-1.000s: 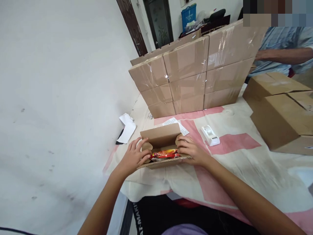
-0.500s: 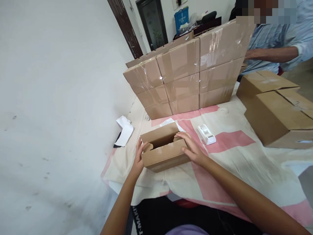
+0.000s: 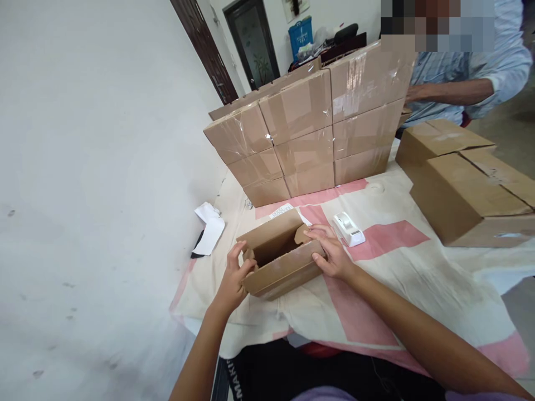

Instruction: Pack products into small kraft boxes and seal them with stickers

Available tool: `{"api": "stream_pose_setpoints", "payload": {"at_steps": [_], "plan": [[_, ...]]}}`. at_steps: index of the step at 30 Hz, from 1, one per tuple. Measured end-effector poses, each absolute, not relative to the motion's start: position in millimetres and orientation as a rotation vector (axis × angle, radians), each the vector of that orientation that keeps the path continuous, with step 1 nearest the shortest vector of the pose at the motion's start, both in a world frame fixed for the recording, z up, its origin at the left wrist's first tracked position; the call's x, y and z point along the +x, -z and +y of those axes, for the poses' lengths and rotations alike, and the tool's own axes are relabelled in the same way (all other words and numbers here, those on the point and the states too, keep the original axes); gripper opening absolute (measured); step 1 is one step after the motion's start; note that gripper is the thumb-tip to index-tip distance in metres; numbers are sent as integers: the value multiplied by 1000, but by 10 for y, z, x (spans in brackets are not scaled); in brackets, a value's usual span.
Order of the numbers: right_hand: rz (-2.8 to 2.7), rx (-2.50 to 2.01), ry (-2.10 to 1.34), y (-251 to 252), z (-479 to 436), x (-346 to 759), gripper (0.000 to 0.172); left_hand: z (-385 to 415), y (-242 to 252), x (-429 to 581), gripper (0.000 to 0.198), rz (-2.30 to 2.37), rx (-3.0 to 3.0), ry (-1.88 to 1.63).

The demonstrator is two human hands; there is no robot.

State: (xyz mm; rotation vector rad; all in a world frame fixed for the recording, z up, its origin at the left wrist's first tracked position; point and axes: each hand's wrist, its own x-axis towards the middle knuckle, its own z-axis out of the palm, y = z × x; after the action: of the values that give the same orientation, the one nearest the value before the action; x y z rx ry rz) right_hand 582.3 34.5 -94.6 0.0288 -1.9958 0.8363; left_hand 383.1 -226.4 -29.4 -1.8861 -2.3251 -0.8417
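A small brown cardboard box (image 3: 288, 270) stands on the cloth before me, its top open and its inside dark. At its left end my left hand (image 3: 234, 274) is closed, the fingers bent over the small end flap (image 3: 248, 257). My right hand (image 3: 332, 254) grips the opposite end, with the thumb on the front wall and the fingers over the rim by the other small flap (image 3: 301, 233). A white tape dispenser (image 3: 349, 229) lies just right of the box. Partly hidden behind the box is a printed sheet (image 3: 282, 210).
Taped cartons (image 3: 309, 139) form a wall across the back of the table. Two larger boxes (image 3: 455, 195) stand at the right, near another person's arm (image 3: 451, 93). White paper (image 3: 210, 234) lies at the left, by the wall (image 3: 104, 167). A pink-and-cream cloth (image 3: 401, 289) covers the table.
My left fingers have gone from resting flat along the box's left end to curling over its flap. The right end flap stands more upright. The view has shifted slightly.
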Motion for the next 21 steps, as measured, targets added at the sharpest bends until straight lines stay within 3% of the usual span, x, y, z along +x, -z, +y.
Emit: {"api": "stream_pose_setpoints", "payload": {"at_steps": [2, 6, 10, 15, 19, 21], "plan": [[-1980, -55, -934, 928, 303, 5825, 57, -2242, 441, 3821, 34, -2332, -1754, 1102], [-1903, -127, -1213, 843, 195, 5801, 77, -2116, 682, 3863, 80, -2420, -1425, 1715], [-1893, -149, -1271, 798, 125, 5802, 84, -2026, 679, 3864, 71, -2468, -1114, 1886], [-1842, -267, -1186, 816, 86, 5805, 83, -2063, 230, 3731, 41, -2581, -1856, 1457], [-1890, -218, -1245, 755, 129, 5780, 75, -2025, -93, 3942, 47, -2683, -2041, 751], [-1869, -272, -1248, 669, 266, 5805, 67, -1939, -90, 4122, 68, -2669, -2001, 494]]}}
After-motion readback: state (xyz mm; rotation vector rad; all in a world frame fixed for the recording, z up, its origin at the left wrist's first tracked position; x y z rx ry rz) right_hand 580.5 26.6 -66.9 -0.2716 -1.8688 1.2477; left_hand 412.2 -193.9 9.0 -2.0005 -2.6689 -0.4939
